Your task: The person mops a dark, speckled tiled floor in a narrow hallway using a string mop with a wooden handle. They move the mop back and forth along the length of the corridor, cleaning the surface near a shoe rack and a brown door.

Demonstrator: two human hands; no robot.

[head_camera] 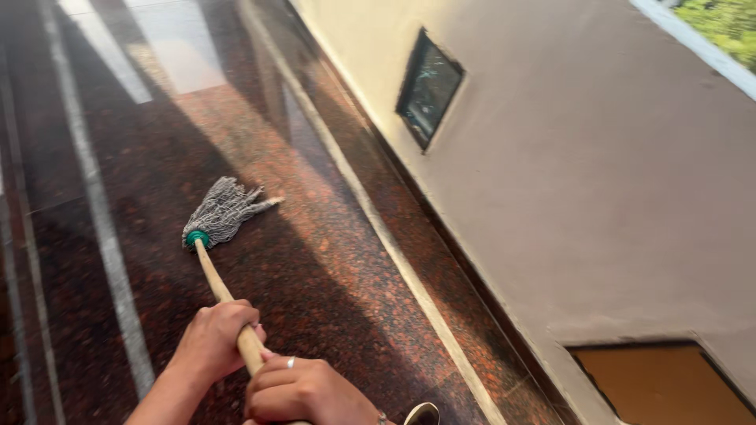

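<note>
Both hands grip one wooden mop handle (214,277). The left hand (214,340) is wrapped fully around the shaft, fingers curled over its top, and sits farther down the handle toward the mop head. The right hand (303,391) is closed around the same shaft just behind the left, nearly touching it, at the bottom edge of the view. A silver ring (290,362) sits on one finger of the right hand, and part of a wrist bangle (382,418) shows at the same wrist.

The handle runs up and to the left from the hands to a green collar (196,237). From the collar, the grey string mop head (224,209) lies flat on the floor, its strands fanned up and to the right, with one strand tip reaching out toward the pale border strip.

The floor (315,267) is polished reddish-brown speckled granite with pale inlaid strips (102,212) running lengthwise. A bright patch of light falls across it beside the mop head. The mop head rests in the middle lane of the floor, well apart from the wall.

A beige plastered wall (598,181) rises along the right edge of the floor. It carries a dark rectangular recess (428,88) and, lower right, an orange-brown opening (661,386).
</note>
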